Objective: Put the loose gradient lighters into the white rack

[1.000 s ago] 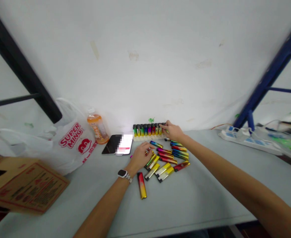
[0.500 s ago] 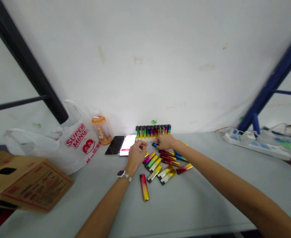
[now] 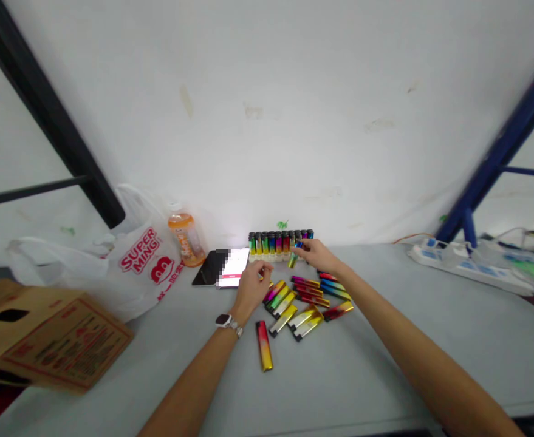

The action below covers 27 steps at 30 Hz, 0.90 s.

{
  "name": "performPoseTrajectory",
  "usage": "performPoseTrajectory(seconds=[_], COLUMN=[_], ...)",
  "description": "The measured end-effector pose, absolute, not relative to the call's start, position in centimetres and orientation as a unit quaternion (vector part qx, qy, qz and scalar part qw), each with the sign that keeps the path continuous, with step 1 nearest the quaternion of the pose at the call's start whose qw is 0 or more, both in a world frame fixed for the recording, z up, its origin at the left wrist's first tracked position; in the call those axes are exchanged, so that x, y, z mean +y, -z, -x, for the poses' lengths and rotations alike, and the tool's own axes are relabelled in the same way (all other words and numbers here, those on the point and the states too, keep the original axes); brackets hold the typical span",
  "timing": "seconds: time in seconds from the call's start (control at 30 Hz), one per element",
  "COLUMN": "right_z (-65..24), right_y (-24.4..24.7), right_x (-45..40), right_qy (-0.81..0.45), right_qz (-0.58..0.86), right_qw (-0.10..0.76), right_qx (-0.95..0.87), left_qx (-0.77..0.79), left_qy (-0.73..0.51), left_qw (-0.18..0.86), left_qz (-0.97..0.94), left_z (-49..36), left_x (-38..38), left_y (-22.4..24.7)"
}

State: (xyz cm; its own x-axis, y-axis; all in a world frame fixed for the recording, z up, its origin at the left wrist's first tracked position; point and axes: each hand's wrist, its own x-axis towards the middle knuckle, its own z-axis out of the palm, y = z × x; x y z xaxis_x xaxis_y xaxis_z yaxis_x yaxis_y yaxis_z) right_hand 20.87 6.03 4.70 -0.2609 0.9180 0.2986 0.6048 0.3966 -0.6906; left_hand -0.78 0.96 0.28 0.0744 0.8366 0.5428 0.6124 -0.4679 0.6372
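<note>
Lighter [image 3: 293, 261] tilted, pinched in my right hand [image 3: 318, 254] by the lighter row [image 3: 272, 244]; left hand [image 3: 251, 284] half-curled, can't tell if gripping.

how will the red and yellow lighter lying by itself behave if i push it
The red and yellow lighter looks stiff, with a straight, unbent body. Its shiny, smooth-looking surface may be a little slippery. Lying flat, it would probably slide along the table rather than roll.

In what looks like a workshop, a grey table [image 3: 385, 352] is standing against a scuffed white wall [image 3: 267, 158], with a black post [image 3: 50, 115], blue post [image 3: 503, 139] and power strip [image 3: 462, 265].
</note>
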Motion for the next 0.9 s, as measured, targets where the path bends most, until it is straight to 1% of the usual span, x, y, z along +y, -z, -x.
performPoseTrajectory(seconds=[0.1,0.17,0.23,0.3,0.4,0.5,0.57,0.63,0.77,0.9], right_z=[-20.7,-20.2,-19.6,-19.2,-19.0,-19.0,-19.0,-19.0,-18.7,-18.2], right_y=[-3.4,-2.7,-2.4,-2.4,-2.8,-3.1,-2.9,-2.4,-1.4,-1.2], right_x=[4.2,3.0,1.9,1.2,0.6,0.4,0.4,0.5,0.4,-0.2], right_qy=[-0.384,-0.498,-0.569,-0.595,-0.607,-0.624,-0.616,-0.571,-0.408,-0.265], right_qz=[0.465,0.425,0.408,0.405,0.385,0.37,0.391,0.432,0.491,0.5], right_qw=[0.498,0.553,0.573,0.586,0.599,0.587,0.566,0.553,0.557,0.552], right_qx=[-0.623,-0.515,-0.426,-0.372,-0.352,-0.361,-0.384,-0.426,-0.531,-0.612], left_qx=[0.486,0.475,0.465,0.457,0.447,0.44,0.436,0.434,0.427,0.418], left_qy=[-0.453,-0.446,-0.438,-0.431,-0.427,-0.428,-0.427,-0.426,-0.421,-0.42], left_qw=[0.118,0.117,0.114,0.113,0.114,0.112,0.11,0.111,0.123,0.126], left_qz=[-0.738,-0.75,-0.761,-0.77,-0.778,-0.782,-0.785,-0.786,-0.79,-0.796], left_z=[0.4,0.1,-0.2,-0.5,-0.9,-1.0,-1.0,-1.0,-1.1,-1.1], left_x=[0.8,0.6,0.5,0.3,0.1,-0.1,-0.1,-0.1,-0.2,-0.2], left_y=[-0.4,-0.4,-0.4,-0.4,-0.4,-0.5,-0.6,-0.7,-0.7,-0.6])
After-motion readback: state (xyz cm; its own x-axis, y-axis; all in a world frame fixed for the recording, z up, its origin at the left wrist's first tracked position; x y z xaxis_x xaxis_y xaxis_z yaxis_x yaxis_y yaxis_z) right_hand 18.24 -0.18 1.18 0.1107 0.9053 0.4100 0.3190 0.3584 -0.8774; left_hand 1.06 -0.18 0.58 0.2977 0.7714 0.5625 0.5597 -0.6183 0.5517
